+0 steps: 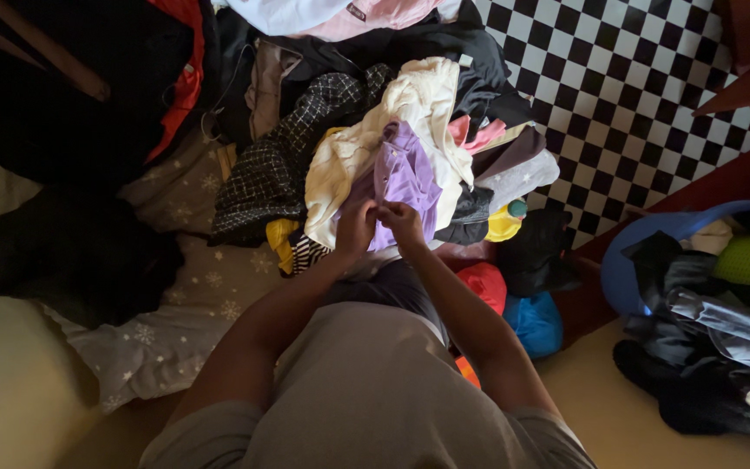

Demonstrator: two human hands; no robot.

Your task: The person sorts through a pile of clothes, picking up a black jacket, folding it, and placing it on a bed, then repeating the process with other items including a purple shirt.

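My left hand [356,227] and my right hand [403,222] are close together, both pinching the near edge of a lilac garment [404,174]. The lilac garment lies on top of a cream knitted piece [410,100] in a heap of clothes. A black-and-white checked garment [284,165] lies just left of the cream piece. A yellow item [503,224] and a pink one [479,135] show to the right of my hands.
A blue basket [622,260] full of dark clothes stands at the right. Dark clothing [62,104] is piled at the upper left on a grey sheet with snowflake print [175,339]. Black-and-white checked floor [618,78] runs along the top right.
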